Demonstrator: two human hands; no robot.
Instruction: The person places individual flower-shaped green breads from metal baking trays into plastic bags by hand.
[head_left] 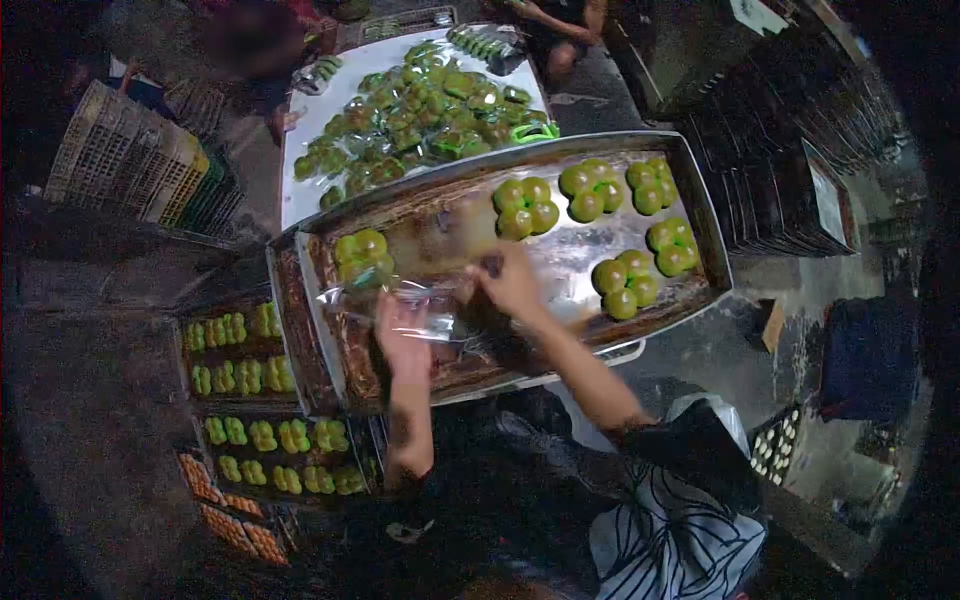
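My left hand (403, 340) is closed on a clear plastic bag (435, 312) over the left part of a worn metal tray (420, 215). The bag's left end overlaps the lower edge of a cluster of green buns (362, 250). My right hand (515, 288) hovers over the tray's middle, just right of the bag, its fingers curled and partly blurred; I cannot tell what they hold. On the right part of the tray lie several more green bun clusters (526, 207), each of rounded lobes joined together.
Behind the tray, a white table (300, 125) bears a heap of bagged green buns (420, 110); people sit around it. Lower left are more trays of green buns (245, 375). Stacked crates (130, 160) stand at left, stacked dark trays (760, 180) at right.
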